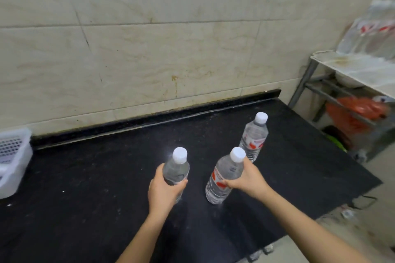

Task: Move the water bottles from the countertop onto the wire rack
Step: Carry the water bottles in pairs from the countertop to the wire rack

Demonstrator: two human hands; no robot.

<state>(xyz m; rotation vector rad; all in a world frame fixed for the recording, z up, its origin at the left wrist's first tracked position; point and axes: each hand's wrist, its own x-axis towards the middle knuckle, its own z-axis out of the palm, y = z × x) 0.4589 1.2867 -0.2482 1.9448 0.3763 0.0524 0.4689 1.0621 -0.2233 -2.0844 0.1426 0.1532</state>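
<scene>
Three clear water bottles with white caps stand on the black countertop (pixel 96 177). My left hand (pixel 164 190) is wrapped around the left bottle (pixel 177 166). My right hand (pixel 248 177) grips the middle bottle (pixel 224 175) on its right side, over the red label. The third bottle (pixel 255 134) stands free behind them, further right. The rack (pixel 350 66) stands at the right past the counter's end, with a white top shelf and grey metal legs.
A plastic-wrapped pack of bottles (pixel 372 34) lies on the rack's top shelf. An orange bag (pixel 357 111) sits lower in the rack. A white perforated basket (pixel 12 158) stands at the counter's left edge. The tiled wall runs behind the counter.
</scene>
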